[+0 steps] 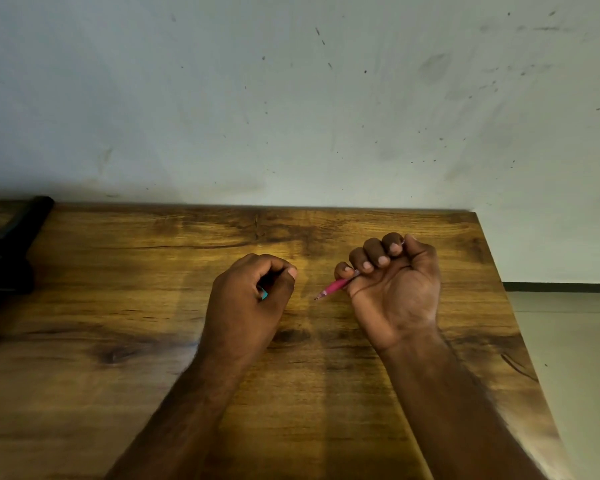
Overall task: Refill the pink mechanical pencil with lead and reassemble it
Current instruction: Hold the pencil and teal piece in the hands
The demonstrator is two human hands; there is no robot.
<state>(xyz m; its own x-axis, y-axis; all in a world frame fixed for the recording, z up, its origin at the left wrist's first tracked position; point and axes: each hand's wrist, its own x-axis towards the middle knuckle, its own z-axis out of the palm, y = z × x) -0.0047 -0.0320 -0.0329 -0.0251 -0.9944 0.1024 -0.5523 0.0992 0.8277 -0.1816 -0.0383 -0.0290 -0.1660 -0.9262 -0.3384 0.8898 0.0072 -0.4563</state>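
Note:
My right hand (394,289) is curled in a fist, palm up, around the pink mechanical pencil (334,287). The pencil's pink grip and metal tip stick out to the lower left, and its back end peeks out beside the thumb. My left hand (253,296) rests on the wooden table (153,306), fingers closed around a small teal object (264,293), mostly hidden; I cannot tell what it is. The two hands are a short gap apart, with the pencil tip pointing toward the left hand.
A dark object (11,244) sits at the table's far left edge. The table's right edge (513,306) runs diagonally close to my right arm, with floor beyond. A marked pale wall (291,98) stands right behind the table.

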